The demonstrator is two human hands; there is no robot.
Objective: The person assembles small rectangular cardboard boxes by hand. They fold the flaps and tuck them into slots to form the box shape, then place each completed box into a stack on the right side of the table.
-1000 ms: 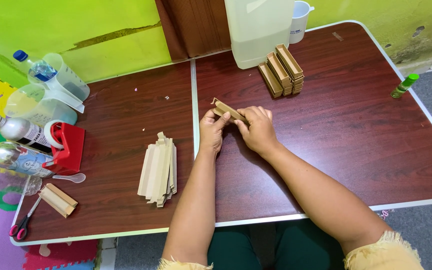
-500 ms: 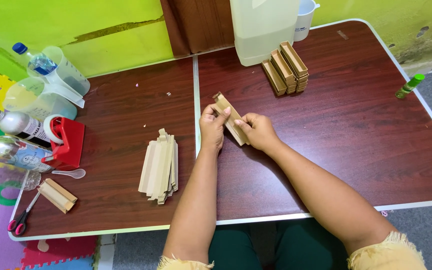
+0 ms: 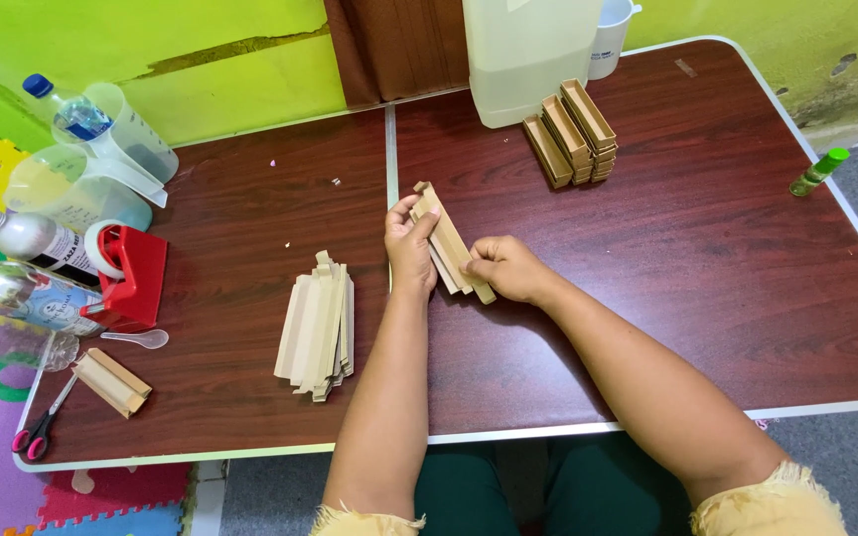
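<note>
A flat folded cardboard piece (image 3: 446, 238), tan and long, lies slanted at the middle of the dark brown table (image 3: 707, 248). My left hand (image 3: 409, 243) grips its upper end with fingers and thumb. My right hand (image 3: 504, 268) pinches its lower end near the table top. Left of my left arm lies a loose pile of similar flat cardboard strips (image 3: 318, 326). Several folded open cardboard trays (image 3: 570, 132) are stacked at the back of the table.
A large translucent jug (image 3: 526, 55) and a white cup (image 3: 614, 32) stand at the back. Bottles (image 3: 37, 238), measuring jugs (image 3: 101, 149) and a red tape dispenser (image 3: 131, 273) crowd the left edge. Scissors (image 3: 40, 427), a plastic spoon (image 3: 141, 339), one folded tray (image 3: 111, 382) lie front left. A green bottle (image 3: 818, 171) is off the right edge.
The cardboard piece has come down from a raised, nearly level hold to a steeper slant on the table. My right hand slid toward its lower end.
</note>
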